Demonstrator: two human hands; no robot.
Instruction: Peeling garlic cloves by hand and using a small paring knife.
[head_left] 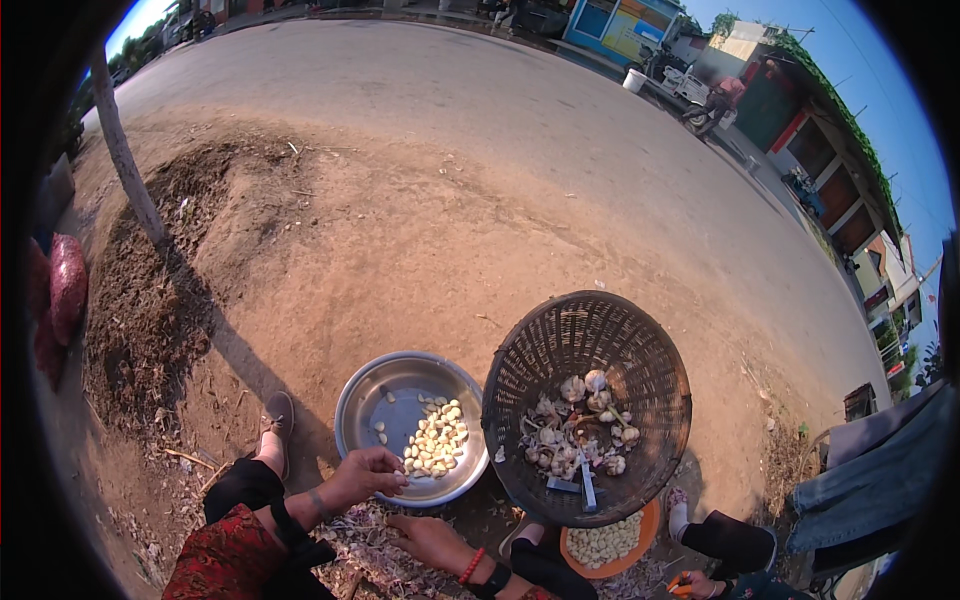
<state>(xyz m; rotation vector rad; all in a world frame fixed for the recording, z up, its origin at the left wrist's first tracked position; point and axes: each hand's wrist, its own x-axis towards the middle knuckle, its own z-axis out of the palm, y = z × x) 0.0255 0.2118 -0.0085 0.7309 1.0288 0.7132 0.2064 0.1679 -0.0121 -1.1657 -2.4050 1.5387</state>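
Steel bowl (372, 400) of peeled garlic cloves (436, 440) on dirt beside dark wicker basket (640, 360) of garlic bulbs (580, 430). Left hand (372, 470) pinched at bowl rim, contents unclear; right hand (428, 540) open, flat over peelings (365, 550).

The setting is outdoors, in bright daylight under a clear blue sky (880, 60). Bare, dusty brown ground (400, 240) fills most of the view, strewn with small pebbles and dry twigs. A wide paved road (480, 90) curves across the upper part. On the left stands a thin pale tree trunk (125, 160), its long shadow falling toward the lower right across a mound of dark loose soil (160, 290). Red mesh sacks (65, 285) lie at the far left edge. Along the right side of the road runs a row of low buildings (830, 160) with green growth on the roof, and a blue-painted shopfront (620, 25) sits at the top.
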